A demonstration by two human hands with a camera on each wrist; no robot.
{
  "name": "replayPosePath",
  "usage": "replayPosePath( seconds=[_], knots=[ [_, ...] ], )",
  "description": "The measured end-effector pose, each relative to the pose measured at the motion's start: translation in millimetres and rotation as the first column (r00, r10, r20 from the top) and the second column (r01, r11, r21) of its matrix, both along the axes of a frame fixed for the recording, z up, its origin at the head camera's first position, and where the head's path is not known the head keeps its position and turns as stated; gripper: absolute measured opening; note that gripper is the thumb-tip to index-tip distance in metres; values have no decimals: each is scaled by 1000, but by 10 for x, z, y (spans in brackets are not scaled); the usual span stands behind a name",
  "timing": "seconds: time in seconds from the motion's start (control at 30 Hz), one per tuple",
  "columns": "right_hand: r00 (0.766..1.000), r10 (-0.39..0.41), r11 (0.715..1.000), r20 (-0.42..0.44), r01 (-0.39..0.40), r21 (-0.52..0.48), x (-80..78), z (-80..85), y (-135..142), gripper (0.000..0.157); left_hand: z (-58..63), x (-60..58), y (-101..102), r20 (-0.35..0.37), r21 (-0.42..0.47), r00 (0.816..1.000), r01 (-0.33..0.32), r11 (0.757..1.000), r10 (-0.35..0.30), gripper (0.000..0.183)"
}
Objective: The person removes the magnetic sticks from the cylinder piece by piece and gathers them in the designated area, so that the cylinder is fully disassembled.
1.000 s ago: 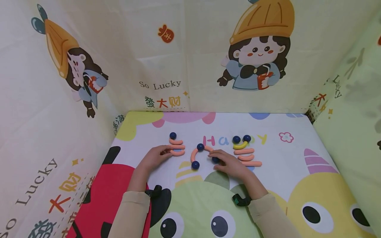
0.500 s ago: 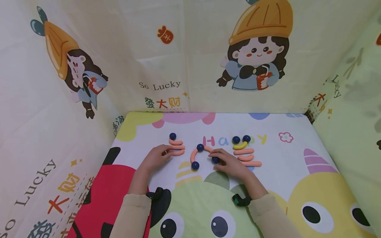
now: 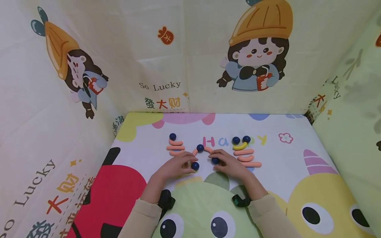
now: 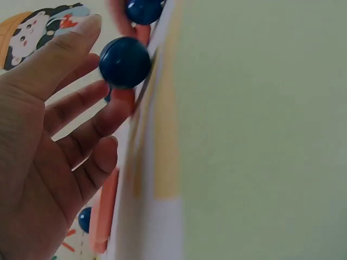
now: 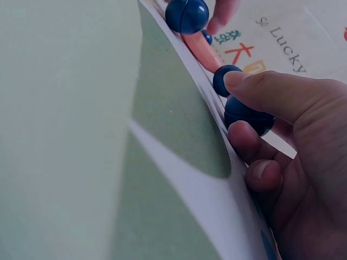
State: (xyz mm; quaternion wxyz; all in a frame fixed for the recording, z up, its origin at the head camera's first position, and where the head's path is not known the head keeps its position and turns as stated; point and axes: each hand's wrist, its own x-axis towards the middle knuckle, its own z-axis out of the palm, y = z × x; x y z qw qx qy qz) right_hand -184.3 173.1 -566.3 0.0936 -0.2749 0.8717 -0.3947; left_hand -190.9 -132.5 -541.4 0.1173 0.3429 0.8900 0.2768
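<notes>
A small arch of toy pieces lies mid-table: a dark blue ball (image 3: 200, 148) on top, a curved pink stick (image 3: 208, 149) on each side, and a blue ball at each lower end. My left hand (image 3: 175, 165) reaches round the left lower ball (image 4: 124, 62), its fingers loosely spread. In the left wrist view the thumb tip stands off that ball; whether a fingertip touches it is unclear. My right hand (image 3: 229, 163) holds the right lower ball (image 5: 249, 115) between thumb and curled fingers. The left hand partly covers the left stick.
Left of the arch, several pink sticks (image 3: 175, 147) lie stacked under a blue ball (image 3: 172, 136). To the right are two blue balls, a curved yellow stick (image 3: 239, 146) and several pink sticks (image 3: 249, 164). Printed cloth walls (image 3: 202, 59) enclose the table's back and sides.
My left hand has left the pink sticks on the left and moved right and nearer, to the arch's left lower ball. The right hand has stayed in place.
</notes>
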Motion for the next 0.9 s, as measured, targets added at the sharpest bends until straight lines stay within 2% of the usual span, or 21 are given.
replayPosePath(
  seconds=[0.2, 0.4, 0.9],
  knots=[
    [1000, 10, 1000, -10, -10, -4, 10, 5, -15, 42, -71, 75, 117, 1, -51, 1000, -20, 998, 20, 42],
    [1000, 11, 1000, -19, -10, 11, 9, 3, -24, 42, -89, 97, 147, -28, -74, 999, -38, 997, 36, 35],
    [1000, 5, 1000, -5, -5, 14, -4, -9, 5, 42, -143, 49, 131, 17, -16, 999, -35, 999, 35, 37]
  ],
)
